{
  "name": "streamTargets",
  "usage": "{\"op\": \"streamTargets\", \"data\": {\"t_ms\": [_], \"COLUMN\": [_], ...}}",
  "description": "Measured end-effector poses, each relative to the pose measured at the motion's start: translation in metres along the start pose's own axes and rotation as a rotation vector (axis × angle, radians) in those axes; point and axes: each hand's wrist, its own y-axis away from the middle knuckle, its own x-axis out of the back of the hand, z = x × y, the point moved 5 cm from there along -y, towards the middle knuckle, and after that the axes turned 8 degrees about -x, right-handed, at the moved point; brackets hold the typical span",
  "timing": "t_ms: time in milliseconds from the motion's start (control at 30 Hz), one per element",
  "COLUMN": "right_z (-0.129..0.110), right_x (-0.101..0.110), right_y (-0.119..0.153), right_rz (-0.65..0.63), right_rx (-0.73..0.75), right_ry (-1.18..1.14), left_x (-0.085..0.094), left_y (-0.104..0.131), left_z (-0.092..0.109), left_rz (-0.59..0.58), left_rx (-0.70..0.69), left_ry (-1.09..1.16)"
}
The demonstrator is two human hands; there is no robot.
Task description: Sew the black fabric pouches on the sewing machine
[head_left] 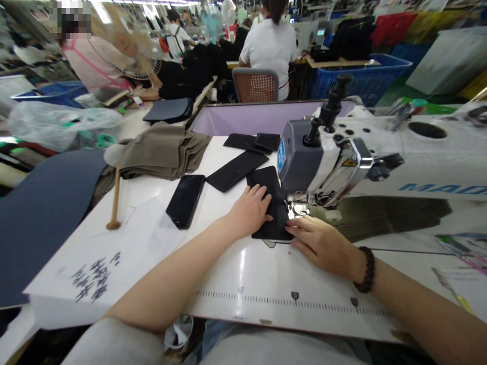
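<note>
A black fabric piece (276, 223) lies on the white sewing table, its right edge at the presser foot (299, 210) of the sewing machine (304, 157). My left hand (250, 210) rests flat on the piece's left side, fingers spread. At its lower right corner, beside the foot, my right hand (317, 242) touches the edge with its fingertips, fingers stretched out and somewhat apart. Behind the piece lie another black piece (238, 171) and more black pieces (247, 142). Neither hand is wrapped around anything.
A black phone (185, 201), a stack of brown-grey fabric (162, 151) and a wooden-handled tool (114, 200) are on the left. Brown-grey fabric (384, 215) lies under the machine arm. Ahead, a person (270, 43) sits beyond a purple bin (232, 119).
</note>
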Motion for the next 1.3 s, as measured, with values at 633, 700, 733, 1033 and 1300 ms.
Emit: {"op": "streamTargets", "data": {"t_ms": [633, 700, 733, 1033, 1300], "right_z": [0.020, 0.021, 0.021, 0.021, 0.022], "right_x": [0.000, 0.000, -0.001, -0.004, -0.004], "right_y": [0.007, 0.007, 0.007, 0.009, 0.009], "right_rz": [0.100, 0.098, 0.095, 0.074, 0.081], "right_rx": [0.010, 0.011, 0.011, 0.027, 0.011], "right_ry": [0.041, 0.035, 0.033, 0.042, 0.046], "left_x": [-0.012, -0.012, -0.012, -0.014, -0.014], "left_y": [-0.009, -0.009, -0.009, -0.009, -0.012], "left_z": [0.021, 0.021, 0.021, 0.022, 0.021], "left_rz": [0.084, 0.083, 0.083, 0.066, 0.039], "left_rx": [-0.149, -0.149, -0.149, -0.156, -0.154], "left_ry": [0.182, 0.189, 0.189, 0.184, 0.193]}}
